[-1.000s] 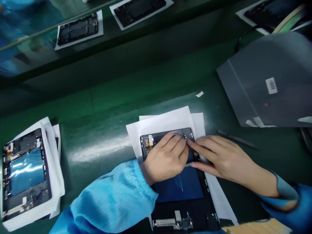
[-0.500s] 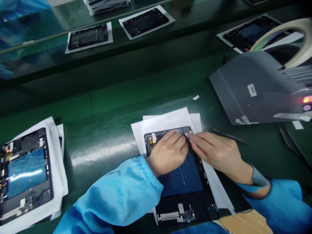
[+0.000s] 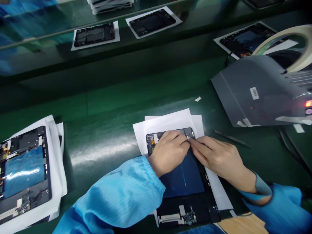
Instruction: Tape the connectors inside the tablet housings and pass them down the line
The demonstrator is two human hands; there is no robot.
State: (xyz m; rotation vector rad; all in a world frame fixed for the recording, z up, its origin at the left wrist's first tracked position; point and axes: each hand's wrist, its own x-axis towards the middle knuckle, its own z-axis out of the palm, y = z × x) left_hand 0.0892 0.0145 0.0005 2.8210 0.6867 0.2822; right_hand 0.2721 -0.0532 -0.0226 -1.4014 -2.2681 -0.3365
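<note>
Across our green desk (image 3: 104, 107), at the middle of the view, we have a black tablet frame (image 3: 182, 182) with a dark blue panel, lying on white paper sheets (image 3: 165, 122). A small circuit board (image 3: 187, 219) shows at its near end. Both of our wearer's hands work at the frame's far edge. The left hand (image 3: 168, 152) curls over the frame, and the right hand (image 3: 219, 159) reaches in from the other side, so that the right fingertips (image 3: 192, 143) come to just beside the left fingers (image 3: 181, 138), by a small white tab (image 3: 188, 138). Each grip is bent inward and closed down on that edge, but we cannot tell whether the tab is pinched. Blue pleated sleeves (image 3: 117, 195) cover both wrists.

Just right of the paper lie slim black tweezers (image 3: 231, 138), untouched. Beyond them stands a grey machine (image 3: 253, 94) with a barcode label, and a roll of masking tape (image 3: 285, 32) sits behind it. To our left, a second tablet frame (image 3: 24, 169) rests on its own paper, and more frames (image 3: 94, 35) lie on sheets along the far side.
</note>
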